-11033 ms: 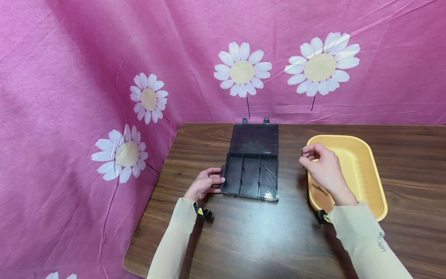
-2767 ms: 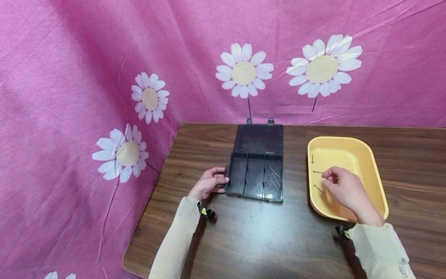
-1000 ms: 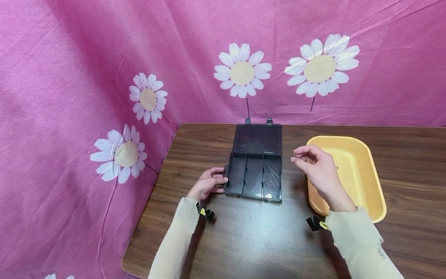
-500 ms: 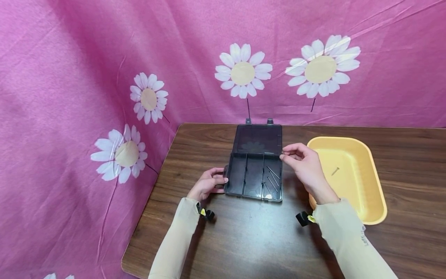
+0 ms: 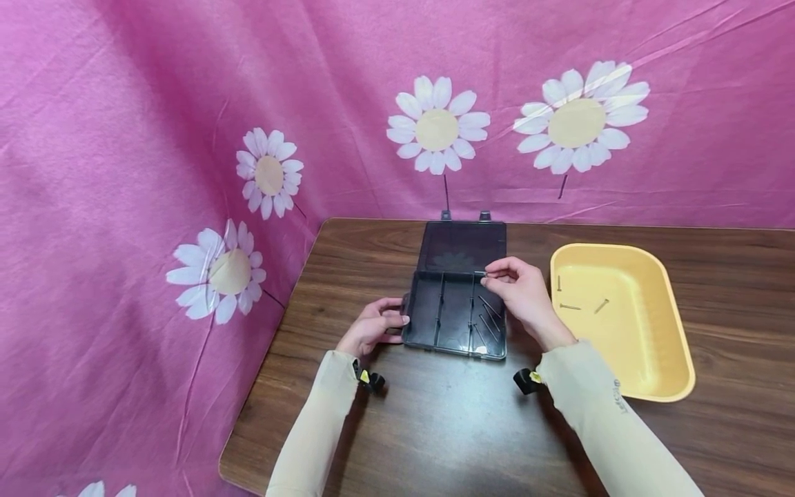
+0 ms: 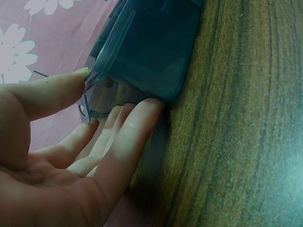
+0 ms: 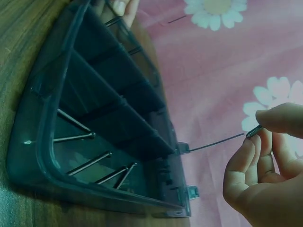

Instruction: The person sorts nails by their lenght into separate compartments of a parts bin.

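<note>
A dark translucent compartment box (image 5: 424, 310) lies with its lid (image 5: 461, 243) folded back. My left hand (image 5: 373, 324) grips its left side; in the left wrist view, the thumb is at the rim and the fingers lie lower along the wall. Over the back of the right compartment, my right hand (image 5: 524, 293) pinches a small screw (image 7: 254, 132) between thumb and fingertips, its threads showing in the right wrist view. Several more screws (image 7: 90, 163) lie in that compartment, while the middle and left ones show none.
To the right of the box stands a yellow tray (image 5: 673, 331) with three loose screws (image 5: 602, 306) in it. The wooden table (image 5: 435, 428) meets a pink flowered cloth (image 5: 348, 103) behind and on the left.
My right hand picked a screw from the yellow tray and carried it left to above the box's right compartment. My left hand keeps its grip on the box.
</note>
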`<state>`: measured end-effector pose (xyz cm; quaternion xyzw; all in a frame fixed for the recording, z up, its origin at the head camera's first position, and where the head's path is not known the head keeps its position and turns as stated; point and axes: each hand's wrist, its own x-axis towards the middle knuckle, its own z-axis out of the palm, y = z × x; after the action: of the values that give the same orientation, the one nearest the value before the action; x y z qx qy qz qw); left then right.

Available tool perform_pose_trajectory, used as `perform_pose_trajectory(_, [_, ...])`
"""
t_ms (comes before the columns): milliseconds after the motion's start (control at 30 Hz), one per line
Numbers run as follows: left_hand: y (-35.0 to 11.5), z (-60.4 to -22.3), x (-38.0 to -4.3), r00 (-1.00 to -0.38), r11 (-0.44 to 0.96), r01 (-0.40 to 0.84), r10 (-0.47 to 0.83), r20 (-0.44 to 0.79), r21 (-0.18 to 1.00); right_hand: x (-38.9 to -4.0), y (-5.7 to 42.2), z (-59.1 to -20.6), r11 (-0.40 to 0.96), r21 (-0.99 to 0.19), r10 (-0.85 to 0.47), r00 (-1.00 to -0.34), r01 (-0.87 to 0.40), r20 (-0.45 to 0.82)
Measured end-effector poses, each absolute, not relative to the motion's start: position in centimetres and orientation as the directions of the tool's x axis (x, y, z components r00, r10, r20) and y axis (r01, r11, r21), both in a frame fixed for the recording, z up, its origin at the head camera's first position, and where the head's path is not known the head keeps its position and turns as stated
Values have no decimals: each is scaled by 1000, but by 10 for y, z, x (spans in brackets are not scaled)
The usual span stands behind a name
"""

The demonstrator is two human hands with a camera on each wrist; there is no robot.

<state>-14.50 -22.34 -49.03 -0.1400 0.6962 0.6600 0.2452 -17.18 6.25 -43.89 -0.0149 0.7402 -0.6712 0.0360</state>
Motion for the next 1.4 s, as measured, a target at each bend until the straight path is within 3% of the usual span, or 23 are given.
perform_pose_trajectory(367, [-224, -493, -146, -843, 84, -516, 126, -522, 853, -185, 51, -452, 205, -975, -127, -986, 80, -108])
perform_pose_trajectory(867, [-224, -493, -146, -838, 66, -526, 125, -530, 848, -190, 38, -463, 469, -883, -202, -975, -19, -87])
perform_pose_trajectory(1400, [-224, -494, -146, -846, 87, -511, 126, -518, 855, -192, 32, -468, 513, -858, -162, -981, 7, -105])
